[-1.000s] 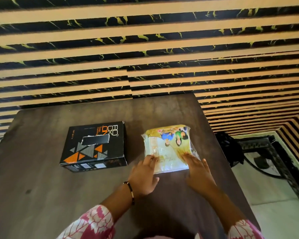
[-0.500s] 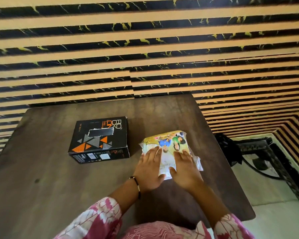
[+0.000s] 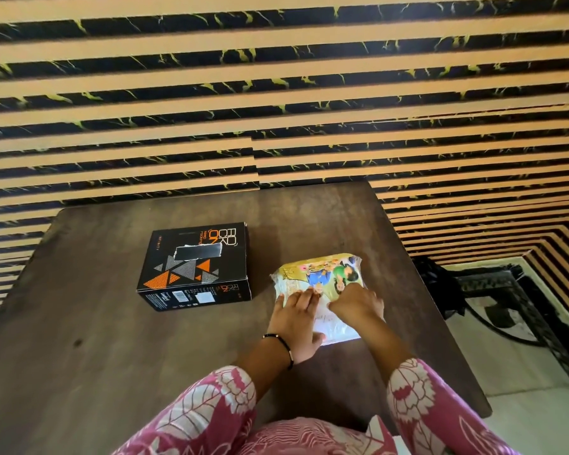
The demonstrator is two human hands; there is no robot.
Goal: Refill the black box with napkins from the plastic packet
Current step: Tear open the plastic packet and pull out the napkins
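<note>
The plastic napkin packet [image 3: 319,284] lies flat on the dark wooden table [image 3: 112,339], just to the right of the black box [image 3: 196,266] and not touching it. Its far half carries a yellow printed panel with cartoon figures in blue and green; any wording there is too small to read, and the near half is clear film over white napkins. Both hands lie on the packet's near half. The left hand [image 3: 298,318] rests flat with straight fingers spread over the film, a thin black bracelet [image 3: 281,346] on its wrist. The right hand [image 3: 357,303] sits beside it with fingers bent down onto the packet; whether they pinch the film cannot be told. The box, left of the packet, stands closed, with a grey strip of tape [image 3: 197,252] across its lid, orange and grey triangles, the lettering "ROCK ON" seen sideways, and a barcode label on its near side. Pink sleeves with a white leaf print [image 3: 211,405] cover both forearms. Beyond the box rises a wall of tan and black marbled stripes [image 3: 276,93]
</note>
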